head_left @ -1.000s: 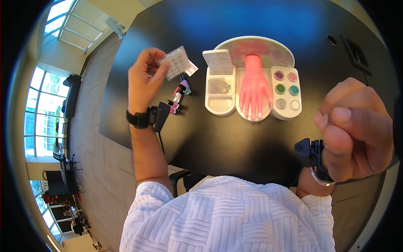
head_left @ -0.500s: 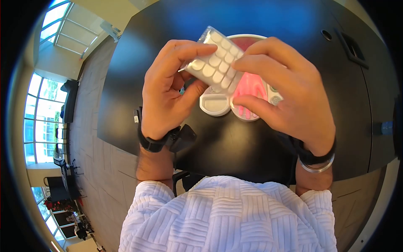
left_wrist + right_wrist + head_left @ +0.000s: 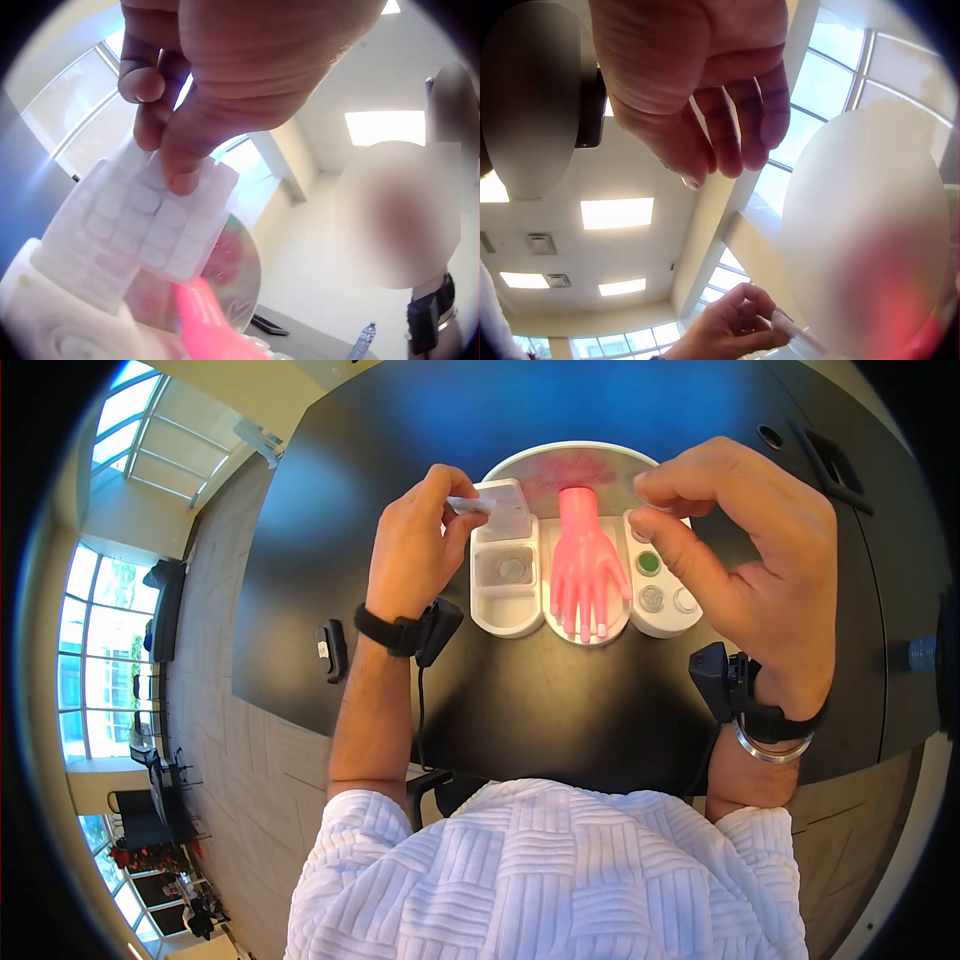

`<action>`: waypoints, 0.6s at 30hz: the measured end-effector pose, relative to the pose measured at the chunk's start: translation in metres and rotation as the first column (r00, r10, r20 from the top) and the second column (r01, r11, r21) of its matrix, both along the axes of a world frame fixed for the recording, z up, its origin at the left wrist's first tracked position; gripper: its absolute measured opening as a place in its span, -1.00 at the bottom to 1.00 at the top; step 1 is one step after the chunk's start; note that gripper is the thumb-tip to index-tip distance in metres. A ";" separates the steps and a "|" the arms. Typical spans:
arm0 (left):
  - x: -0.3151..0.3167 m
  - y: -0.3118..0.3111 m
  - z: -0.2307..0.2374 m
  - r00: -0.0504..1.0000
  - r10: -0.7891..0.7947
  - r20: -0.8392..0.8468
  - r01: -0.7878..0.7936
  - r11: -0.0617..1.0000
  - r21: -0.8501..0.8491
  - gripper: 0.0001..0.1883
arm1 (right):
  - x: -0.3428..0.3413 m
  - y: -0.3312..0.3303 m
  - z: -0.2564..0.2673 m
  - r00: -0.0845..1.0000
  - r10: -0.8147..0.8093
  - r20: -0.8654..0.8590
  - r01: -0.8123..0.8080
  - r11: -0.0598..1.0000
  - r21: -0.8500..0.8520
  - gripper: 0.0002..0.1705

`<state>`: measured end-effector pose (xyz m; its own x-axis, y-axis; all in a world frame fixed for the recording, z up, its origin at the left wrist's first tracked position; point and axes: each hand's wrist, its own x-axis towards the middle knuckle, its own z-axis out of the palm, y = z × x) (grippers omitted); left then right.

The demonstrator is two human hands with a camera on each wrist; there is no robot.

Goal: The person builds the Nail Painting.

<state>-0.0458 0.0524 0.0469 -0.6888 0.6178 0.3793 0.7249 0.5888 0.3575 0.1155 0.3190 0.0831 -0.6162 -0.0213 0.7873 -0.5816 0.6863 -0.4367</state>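
Near the kit's left side, my left hand pinches a clear flat packet between thumb and fingers. Rows of white rounded pieces show through the packet in the left wrist view; in the head view it is almost edge-on. My right hand is raised over the kit's right side, its thumb and fingers loosely curved with a gap between them and nothing seen in it. Between the hands a pink model hand lies fingers-down on a white nail kit. The kit's left compartment has its clear lid raised.
Small pots, among them a green pot, sit in the kit's right part, some hidden behind my right hand. A black object with a white label lies on the dark table at left. A water bottle stands at the far right.
The right hand came in to the packet, then drew back to the right with fingers spread apart. The left hand moved right, rose to the packet's viewing, then lowered and tilted it edge-on.
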 end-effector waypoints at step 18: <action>-0.007 0.005 -0.044 0.996 -0.006 -0.093 0.003 1.000 -0.031 -0.85 | 0.001 -0.001 0.001 0.998 0.067 -0.021 -0.065 0.996 0.059 -0.77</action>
<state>-0.0531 0.0571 0.0030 -0.6485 0.6334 0.4223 0.7570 0.5950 0.2701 0.1170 0.3182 0.0845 -0.5938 -0.1077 0.7974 -0.6359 0.6700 -0.3830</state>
